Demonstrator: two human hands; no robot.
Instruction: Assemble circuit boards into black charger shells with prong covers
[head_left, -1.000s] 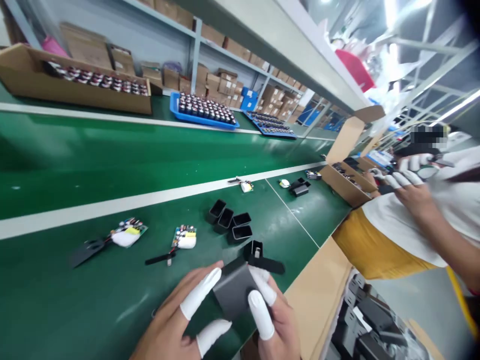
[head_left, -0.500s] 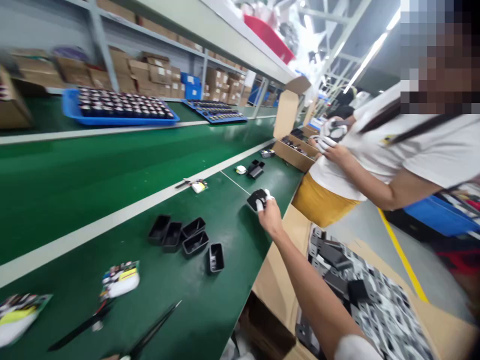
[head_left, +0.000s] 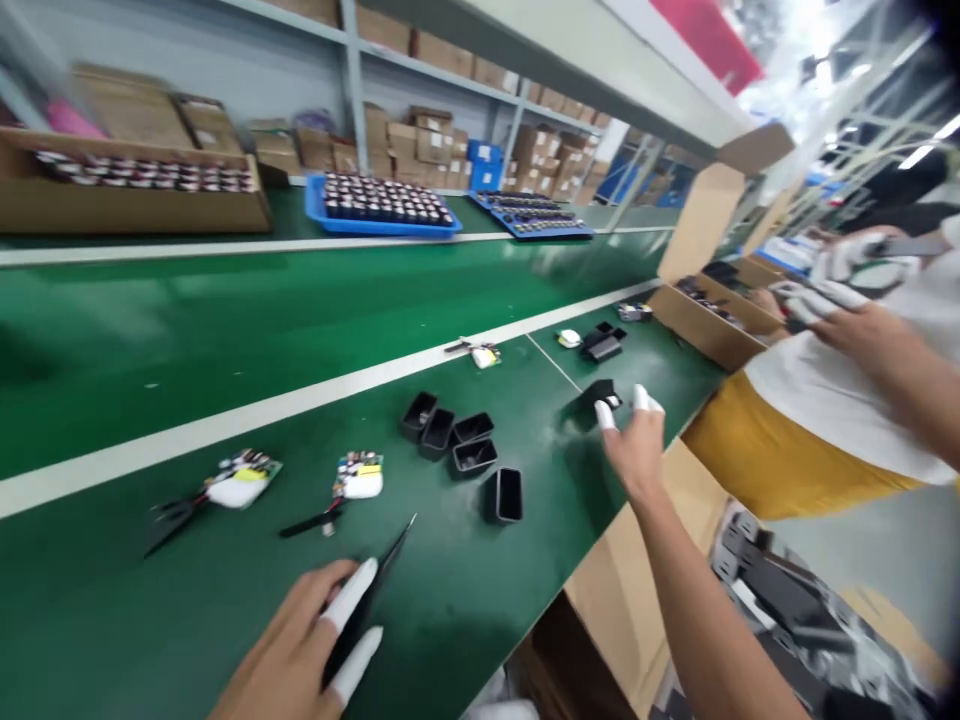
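Observation:
My left hand [head_left: 311, 635], with white finger cots on some fingertips, is closed around black pointed tweezers [head_left: 391, 552] at the bottom of the view. Further right, my right hand [head_left: 637, 440] has thumb and fingers apart, also in white cots. Just beyond its thumb stands a black plastic case [head_left: 600, 393]; whether the thumb touches it I cannot tell. Several open black cases [head_left: 474, 457] are grouped mid-table, and one [head_left: 509, 495] sits a little apart. Left of them lie circuit boards with a white wrapped part, one nearer [head_left: 361, 475] and one farther left [head_left: 244, 480], with black leads.
An open carton [head_left: 795, 620] of black parts is at the table's right edge. A co-worker in a white top [head_left: 840, 400] stands on the right, beside another carton [head_left: 720, 325]. Blue trays [head_left: 386, 228] line the back under shelves of boxes.
The view has swung left. My right hand's fingers have parted from the black case, which now stands on the table. My left hand has come into view with the tweezers.

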